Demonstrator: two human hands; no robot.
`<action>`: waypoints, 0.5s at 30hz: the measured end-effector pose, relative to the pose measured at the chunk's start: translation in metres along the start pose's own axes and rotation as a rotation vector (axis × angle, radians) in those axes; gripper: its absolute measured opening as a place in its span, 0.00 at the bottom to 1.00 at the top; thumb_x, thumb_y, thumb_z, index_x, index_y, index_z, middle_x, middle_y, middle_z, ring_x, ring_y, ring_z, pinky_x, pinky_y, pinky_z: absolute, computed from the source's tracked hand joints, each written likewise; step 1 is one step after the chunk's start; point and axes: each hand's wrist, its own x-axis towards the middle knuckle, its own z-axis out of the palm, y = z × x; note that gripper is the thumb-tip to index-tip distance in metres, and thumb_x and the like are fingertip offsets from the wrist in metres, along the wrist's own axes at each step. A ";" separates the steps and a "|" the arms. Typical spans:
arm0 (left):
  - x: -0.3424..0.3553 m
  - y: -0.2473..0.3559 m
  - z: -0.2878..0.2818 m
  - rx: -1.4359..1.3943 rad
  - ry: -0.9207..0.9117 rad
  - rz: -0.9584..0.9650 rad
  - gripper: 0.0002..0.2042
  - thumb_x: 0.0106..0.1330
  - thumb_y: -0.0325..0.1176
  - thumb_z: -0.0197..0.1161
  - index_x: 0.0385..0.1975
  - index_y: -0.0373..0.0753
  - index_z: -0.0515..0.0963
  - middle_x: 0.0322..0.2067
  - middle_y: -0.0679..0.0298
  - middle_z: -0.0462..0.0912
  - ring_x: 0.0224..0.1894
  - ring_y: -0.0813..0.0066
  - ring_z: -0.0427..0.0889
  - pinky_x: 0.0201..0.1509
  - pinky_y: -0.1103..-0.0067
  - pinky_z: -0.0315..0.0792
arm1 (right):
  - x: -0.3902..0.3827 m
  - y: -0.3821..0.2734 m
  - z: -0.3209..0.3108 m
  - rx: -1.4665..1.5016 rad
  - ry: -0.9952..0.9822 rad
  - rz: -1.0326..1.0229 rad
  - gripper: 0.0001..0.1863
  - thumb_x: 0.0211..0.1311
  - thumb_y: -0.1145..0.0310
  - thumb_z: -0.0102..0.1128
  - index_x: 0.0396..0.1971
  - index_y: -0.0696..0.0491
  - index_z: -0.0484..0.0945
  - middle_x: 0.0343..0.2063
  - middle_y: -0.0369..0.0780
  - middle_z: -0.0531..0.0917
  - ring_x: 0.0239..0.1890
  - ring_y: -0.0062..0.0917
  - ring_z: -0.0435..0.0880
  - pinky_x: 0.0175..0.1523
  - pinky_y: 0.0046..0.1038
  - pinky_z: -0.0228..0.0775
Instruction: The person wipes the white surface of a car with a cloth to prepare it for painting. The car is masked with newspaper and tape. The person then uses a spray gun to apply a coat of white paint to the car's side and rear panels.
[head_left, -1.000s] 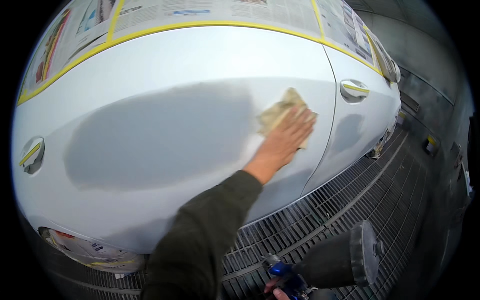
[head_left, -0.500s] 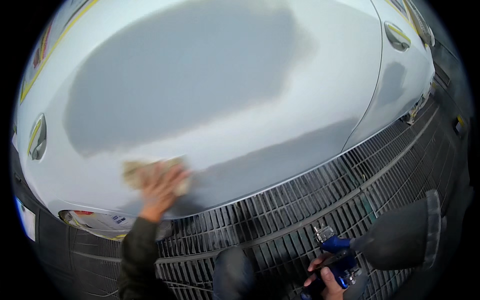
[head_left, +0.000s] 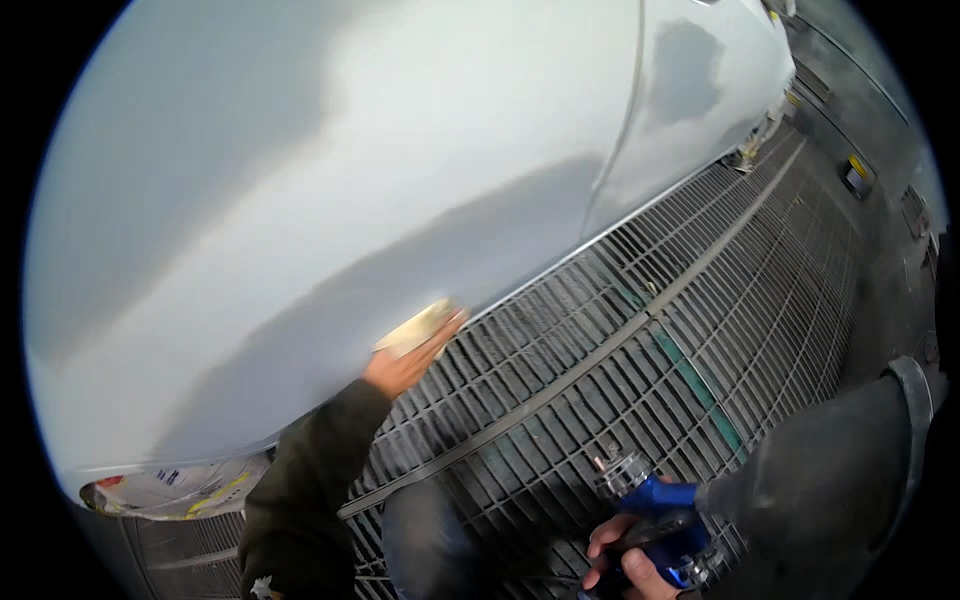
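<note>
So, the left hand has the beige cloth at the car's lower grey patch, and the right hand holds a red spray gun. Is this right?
No: the head view shows a blue spray gun, not red, in the right hand. The left hand has the cloth at that patch.

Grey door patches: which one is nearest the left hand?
The long patch along the bottom edge, beside the left hand; the large patch and small patch sit higher.

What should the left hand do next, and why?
Probably slide the tan cloth rightward along the lower grey patch: the left hand holds it near the patch's lower edge, the grey extends farther that way, and the right hand holds the blue spray gun apart from the car.
</note>
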 end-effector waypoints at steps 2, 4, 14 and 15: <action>0.074 0.032 0.014 -0.478 0.143 -0.142 0.29 0.69 0.33 0.48 0.71 0.38 0.56 0.73 0.61 0.51 0.75 0.71 0.48 0.76 0.73 0.50 | -0.005 -0.010 -0.011 -0.001 0.066 0.022 0.16 0.66 0.65 0.61 0.47 0.59 0.72 0.38 0.42 0.79 0.28 0.23 0.80 0.34 0.23 0.73; 0.145 0.095 0.046 -0.778 0.173 -0.198 0.27 0.69 0.36 0.49 0.69 0.39 0.61 0.71 0.64 0.56 0.74 0.70 0.52 0.76 0.70 0.51 | -0.010 -0.015 -0.025 0.027 0.117 0.029 0.17 0.66 0.66 0.61 0.48 0.59 0.72 0.38 0.42 0.79 0.28 0.23 0.80 0.34 0.24 0.74; 0.180 0.170 0.049 -0.586 -0.084 0.222 0.25 0.65 0.39 0.51 0.62 0.36 0.71 0.68 0.60 0.64 0.71 0.64 0.58 0.75 0.69 0.51 | -0.030 -0.025 -0.055 0.055 0.287 0.025 0.14 0.68 0.73 0.56 0.51 0.59 0.70 0.41 0.44 0.79 0.34 0.29 0.83 0.35 0.30 0.82; 0.135 0.180 0.069 -0.499 -0.012 0.174 0.24 0.65 0.39 0.51 0.59 0.35 0.73 0.67 0.59 0.66 0.70 0.63 0.60 0.74 0.69 0.53 | -0.031 -0.024 -0.055 0.057 0.237 0.039 0.14 0.68 0.73 0.56 0.51 0.59 0.70 0.41 0.45 0.79 0.35 0.29 0.83 0.35 0.30 0.83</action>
